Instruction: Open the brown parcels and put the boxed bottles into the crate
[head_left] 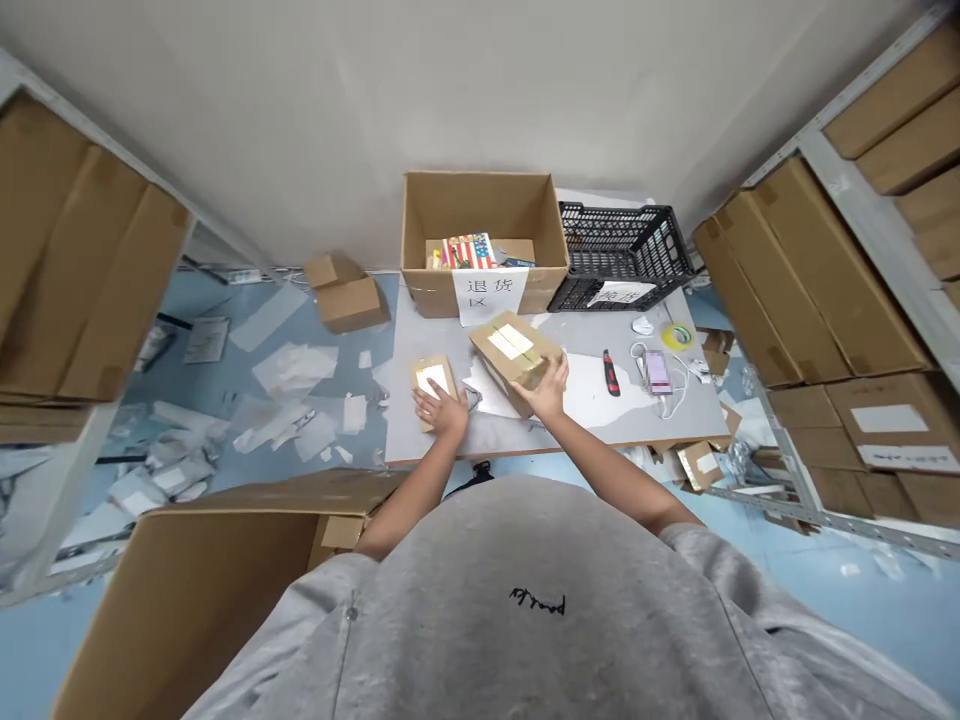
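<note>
Clasping the larger carton (513, 356): right hand (547, 388) (left hand (444, 410) spread on smaller box (432, 373)).

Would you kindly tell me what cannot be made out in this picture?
In the head view:
Small parcel: partly covered by the left hand.
Larger box: its cardboard hides any contents.
Open carton: its front wall hides the bottom.
Phone: the screen text is too small to read.
Lower-left carton: the picture's bottom edge cuts it off.
</note>
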